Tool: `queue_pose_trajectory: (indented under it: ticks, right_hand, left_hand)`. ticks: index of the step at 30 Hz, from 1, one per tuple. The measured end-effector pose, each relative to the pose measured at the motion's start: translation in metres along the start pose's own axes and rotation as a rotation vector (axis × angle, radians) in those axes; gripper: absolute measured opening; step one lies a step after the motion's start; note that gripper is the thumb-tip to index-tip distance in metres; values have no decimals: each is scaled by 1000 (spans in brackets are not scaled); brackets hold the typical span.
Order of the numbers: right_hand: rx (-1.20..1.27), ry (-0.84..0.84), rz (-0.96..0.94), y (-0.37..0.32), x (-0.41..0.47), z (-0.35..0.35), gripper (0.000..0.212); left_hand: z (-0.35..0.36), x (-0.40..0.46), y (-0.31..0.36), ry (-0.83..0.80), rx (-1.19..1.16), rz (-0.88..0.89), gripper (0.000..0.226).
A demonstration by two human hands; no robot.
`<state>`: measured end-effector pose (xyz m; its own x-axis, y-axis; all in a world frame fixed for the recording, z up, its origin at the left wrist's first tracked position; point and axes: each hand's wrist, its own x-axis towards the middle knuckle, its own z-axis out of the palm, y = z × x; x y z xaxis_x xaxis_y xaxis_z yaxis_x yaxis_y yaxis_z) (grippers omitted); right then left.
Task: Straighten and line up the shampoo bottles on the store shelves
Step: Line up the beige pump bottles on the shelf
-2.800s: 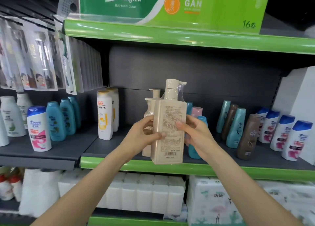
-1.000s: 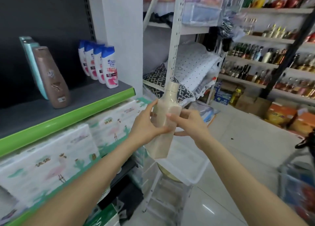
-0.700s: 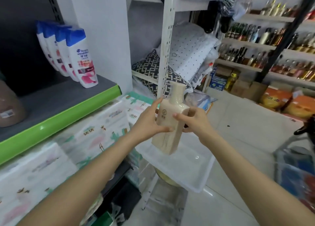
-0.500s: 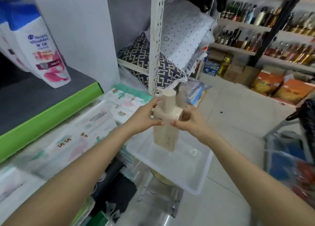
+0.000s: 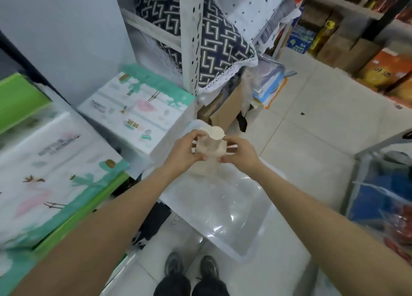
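Note:
A cream shampoo pump bottle [image 5: 209, 147] stands upright in the far end of a clear plastic bin [image 5: 225, 208], seen from above. My left hand [image 5: 184, 155] grips its left shoulder with curled fingers. My right hand [image 5: 239, 154] grips the right side, thumb and fingers around it. The bottle's lower body is partly hidden behind my hands. No shampoo shelf is in view.
Packs of tissue [image 5: 136, 108] sit on a green-edged lower shelf [image 5: 73, 219] at the left. A white perforated rack post [image 5: 191, 39] with patterned cushions [image 5: 214, 43] stands behind the bin. Boxes [image 5: 383, 69] line the floor at right. My shoes [image 5: 191, 266] are below.
I turned away from the shampoo shelf to the right and looked down. Both hands carried the cream bottle down into the clear bin.

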<state>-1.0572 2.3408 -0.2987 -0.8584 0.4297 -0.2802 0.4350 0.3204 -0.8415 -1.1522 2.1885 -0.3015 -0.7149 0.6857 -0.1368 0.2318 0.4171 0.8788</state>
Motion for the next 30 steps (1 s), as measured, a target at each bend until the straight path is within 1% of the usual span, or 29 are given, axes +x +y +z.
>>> queue_pose_trajectory:
  ticks: [4,9,13,17,19,22,27,29,30]
  right_hand:
    - [-10,-1,11,11,18,6,58]
    - [-100,0,9,24,23,13,55]
    - [-122,49,19,30,21,15,54]
    - [-142,11,21,32,18,17,57]
    - [-156,-1,15,33,17,18,58]
    - [-164,-1,34,32,14,19,63]
    - [-122,-36,98,26,2,18,83]
    - [-143,-2,115,21,-7,16,83]
    - [-167,27,107,18,-13,16,79]
  left_hand:
    - [6,11,-13,11,12,-58,48]
    - [12,18,-23,-37,-16,-122,55]
    - [13,24,-23,-71,22,-115,57]
    - [14,20,-24,-82,35,-145,64]
    - [15,17,-24,-66,43,-157,64]
    - [14,14,-20,-10,99,-180,55]
    - [11,4,-15,37,212,-222,49]
    - [8,-4,-9,74,275,-244,47]
    - [6,-9,-5,99,292,-249,44]
